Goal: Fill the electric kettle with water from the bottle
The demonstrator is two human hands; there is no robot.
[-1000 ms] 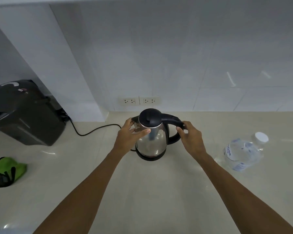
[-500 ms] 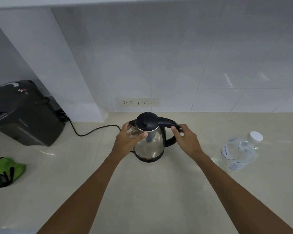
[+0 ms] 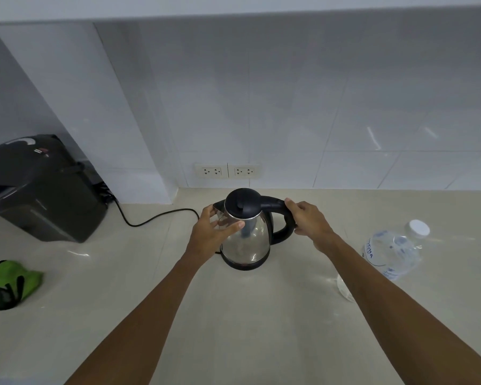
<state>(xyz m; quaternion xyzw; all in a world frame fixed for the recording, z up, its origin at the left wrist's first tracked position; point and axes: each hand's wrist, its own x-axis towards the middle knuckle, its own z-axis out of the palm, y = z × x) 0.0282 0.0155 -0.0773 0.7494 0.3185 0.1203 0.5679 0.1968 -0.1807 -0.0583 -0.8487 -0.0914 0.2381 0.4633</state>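
Note:
A steel electric kettle (image 3: pixel 249 240) with a black lid and handle stands upright on its black base in the middle of the counter, lid closed. My left hand (image 3: pixel 210 232) is wrapped around the kettle's left side near the spout. My right hand (image 3: pixel 310 222) grips the top of the black handle. A clear plastic water bottle (image 3: pixel 392 252) with a white cap stands to the right of the kettle, apart from both hands, cap on.
A black appliance (image 3: pixel 39 190) sits at the far left with a black cord (image 3: pixel 156 218) running toward the kettle. Two wall sockets (image 3: pixel 227 171) are behind the kettle. A green cloth (image 3: pixel 10 283) lies at the left front. The beige counter (image 3: pixel 247 315) extends toward me.
The kettle with both hands on it sits slightly further left than a second ago; part of this is the camera moving. My right hand's grip sits higher on the handle.

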